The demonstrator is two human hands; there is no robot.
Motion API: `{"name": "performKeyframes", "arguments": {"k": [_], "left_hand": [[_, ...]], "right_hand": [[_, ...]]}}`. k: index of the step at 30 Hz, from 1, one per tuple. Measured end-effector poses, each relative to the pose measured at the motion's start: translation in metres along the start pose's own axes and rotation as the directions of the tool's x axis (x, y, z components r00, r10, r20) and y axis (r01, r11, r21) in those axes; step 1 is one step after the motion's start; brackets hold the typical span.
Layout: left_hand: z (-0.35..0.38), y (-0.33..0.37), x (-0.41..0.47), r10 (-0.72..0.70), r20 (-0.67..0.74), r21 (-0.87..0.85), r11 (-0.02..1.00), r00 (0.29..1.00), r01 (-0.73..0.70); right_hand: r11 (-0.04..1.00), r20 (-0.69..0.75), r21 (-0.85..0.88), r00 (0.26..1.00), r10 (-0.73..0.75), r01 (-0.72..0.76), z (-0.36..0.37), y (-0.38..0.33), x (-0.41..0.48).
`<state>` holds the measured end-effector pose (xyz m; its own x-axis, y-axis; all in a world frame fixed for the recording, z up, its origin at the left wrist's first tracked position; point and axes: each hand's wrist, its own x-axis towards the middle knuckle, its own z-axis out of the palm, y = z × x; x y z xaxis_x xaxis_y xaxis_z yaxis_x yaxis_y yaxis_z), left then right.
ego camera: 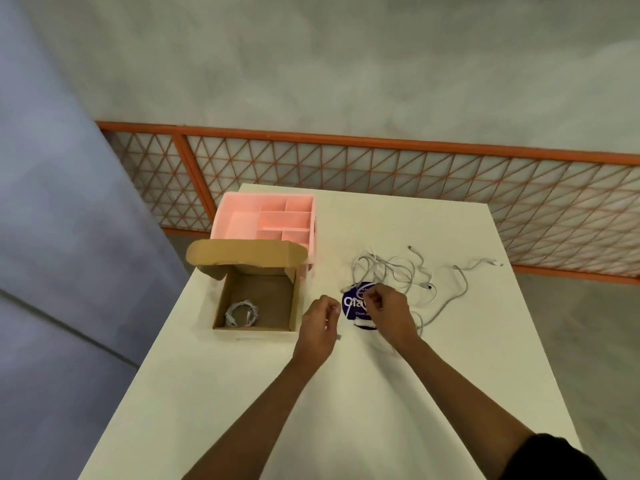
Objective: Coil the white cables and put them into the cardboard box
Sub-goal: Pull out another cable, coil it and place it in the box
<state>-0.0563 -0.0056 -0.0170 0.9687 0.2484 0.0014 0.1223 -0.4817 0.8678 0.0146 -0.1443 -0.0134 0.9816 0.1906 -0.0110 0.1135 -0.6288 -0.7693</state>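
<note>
Where the white table (pixel 242 393) stands on a grey concrete floor (pixel 346 64) before an orange mesh fence (pixel 381 168), the cardboard box (pixel 263 292) sits open at the table's left. It has one coiled cable (pixel 241 313) inside and a pink organiser (pixel 270 220) directly behind. Loose white cables (pixel 398 268) lie tangled to the right. The right hand (pixel 388 306) pinches a strand over a dark blue round label (pixel 353 306). The left hand (pixel 320 320), just beside, has its fingers curled round a cable end.

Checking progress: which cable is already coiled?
The cable in the cardboard box: a tight coil on its floor. The other cables sprawl loose on the table, right of the box.
</note>
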Motion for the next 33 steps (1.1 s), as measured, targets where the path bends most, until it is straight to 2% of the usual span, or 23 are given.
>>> {"name": "performKeyframes", "arguments": {"k": [3,5,7,11,13,18,21,26,30,33], "left_hand": [[0.013,0.011,0.021,-0.272,0.049,-0.003,0.962,0.961,0.273],[0.018,0.014,0.032,-0.399,0.090,-0.023,0.915,0.913,0.402],[0.023,0.015,0.040,-0.490,0.137,-0.122,0.854,0.861,0.505],[0.029,0.005,0.050,-0.592,0.143,-0.360,0.715,0.793,0.599],[0.029,0.004,0.050,-0.629,0.124,-0.422,0.667,0.768,0.614],[0.019,0.011,0.041,-0.601,0.078,-0.478,0.678,0.796,0.559],[0.007,0.021,0.031,-0.557,0.016,-0.394,0.760,0.830,0.517],[-0.016,0.038,0.015,-0.409,-0.045,-0.304,0.875,0.911,0.378],[-0.035,0.057,0.002,-0.270,-0.078,-0.259,0.935,0.960,0.242],[-0.053,0.068,-0.006,-0.135,-0.100,-0.302,0.948,0.986,0.099]], "right_hand": [[0.989,0.087,-0.128,0.994,-0.060,0.071,-0.003,0.007,0.013],[0.953,0.174,-0.269,0.980,-0.091,0.137,-0.001,0.008,0.022],[0.887,0.269,-0.407,0.957,-0.112,0.218,0.003,0.008,0.029],[0.777,0.391,-0.556,0.918,-0.070,0.296,0.009,0.013,0.034],[0.743,0.417,-0.583,0.906,-0.074,0.329,0.011,0.016,0.033],[0.702,0.377,-0.610,0.914,-0.150,0.367,0.011,0.018,0.025],[0.715,0.293,-0.578,0.918,-0.268,0.393,0.006,0.012,0.015],[0.732,0.248,-0.557,0.920,-0.305,0.393,-0.021,-0.003,0.011],[0.800,0.116,-0.489,0.935,-0.334,0.347,-0.044,-0.019,0.008],[0.835,0.063,-0.438,0.938,-0.340,0.332,-0.055,-0.037,0.000]]}}
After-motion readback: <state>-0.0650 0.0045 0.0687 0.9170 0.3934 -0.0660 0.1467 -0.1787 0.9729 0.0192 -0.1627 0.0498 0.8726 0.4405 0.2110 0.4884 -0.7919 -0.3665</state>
